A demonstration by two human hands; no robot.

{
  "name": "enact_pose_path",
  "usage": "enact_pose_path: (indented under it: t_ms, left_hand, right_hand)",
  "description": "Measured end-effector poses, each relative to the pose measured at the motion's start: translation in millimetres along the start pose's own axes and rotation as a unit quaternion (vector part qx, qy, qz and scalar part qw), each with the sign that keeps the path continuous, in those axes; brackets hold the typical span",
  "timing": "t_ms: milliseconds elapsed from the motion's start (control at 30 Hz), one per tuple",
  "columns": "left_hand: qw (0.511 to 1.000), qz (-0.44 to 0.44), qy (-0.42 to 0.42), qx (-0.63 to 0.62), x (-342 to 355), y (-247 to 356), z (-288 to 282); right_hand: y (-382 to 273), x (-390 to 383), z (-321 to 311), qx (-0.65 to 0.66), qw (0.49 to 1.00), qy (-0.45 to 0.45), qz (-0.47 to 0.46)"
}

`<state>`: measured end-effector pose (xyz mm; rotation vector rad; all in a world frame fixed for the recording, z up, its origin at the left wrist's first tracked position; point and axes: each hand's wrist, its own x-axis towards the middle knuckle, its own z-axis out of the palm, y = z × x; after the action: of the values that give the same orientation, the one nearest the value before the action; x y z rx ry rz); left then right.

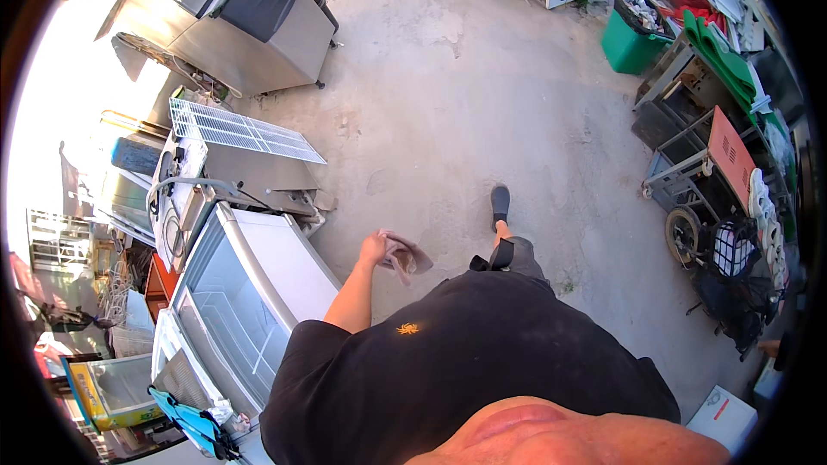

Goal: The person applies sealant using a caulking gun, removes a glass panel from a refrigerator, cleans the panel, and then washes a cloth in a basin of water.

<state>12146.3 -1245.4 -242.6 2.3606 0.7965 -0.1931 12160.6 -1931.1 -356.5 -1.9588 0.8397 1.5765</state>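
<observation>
My left hand (373, 247) is closed around a crumpled, pinkish-grey cloth (408, 260), which hangs out to the right of my fingers. It is held in the air in front of my body, above the concrete floor. Closest to this hand on the left is a white chest freezer (289, 250) with a sliding glass top (233, 293). My right hand does not show; my dark shirt fills the lower middle. One foot in a dark slip-on shoe (500, 204) is stretched out ahead of me.
Beyond the freezer lean a white wire rack (245, 131) and a stainless steel cabinet (233, 34). On the right stand a green bin (633, 39), a cart with a reddish panel (730, 155) and a small wheel (683, 235). A white box (722, 418) sits at the lower right.
</observation>
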Motion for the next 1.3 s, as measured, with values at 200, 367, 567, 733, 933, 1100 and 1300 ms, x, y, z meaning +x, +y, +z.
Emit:
enact_pose_path:
  t_ms: [200,367,567,733,933,1100,1300]
  left_hand:
    - [0.989,-0.148,-0.01,0.005,184,18,-22]
    - [0.977,-0.205,0.028,-0.059,316,63,-84]
    - [0.956,-0.242,0.076,-0.148,503,82,-126]
    - [0.969,-0.22,0.086,-0.067,666,64,-137]
    - [0.979,-0.163,0.101,-0.07,880,106,-244]
    - [0.938,-0.179,0.157,-0.253,1076,196,-351]
    - [0.926,-0.133,0.122,-0.331,1284,239,-416]
  right_hand:
    - [-295,120,-140,-0.013,0.993,0.04,-0.111]
    - [-697,-8,-268,0.066,0.932,0.147,-0.325]
    - [-1043,-88,-341,0.042,0.822,0.196,-0.533]
    - [-1156,-35,-316,0.083,0.892,0.163,-0.413]
    - [-1201,-13,-273,-0.214,0.972,-0.026,-0.09]
    - [-1344,35,-294,-0.192,0.98,-0.036,-0.027]
    - [-1713,77,-351,-0.127,0.977,0.039,-0.169]
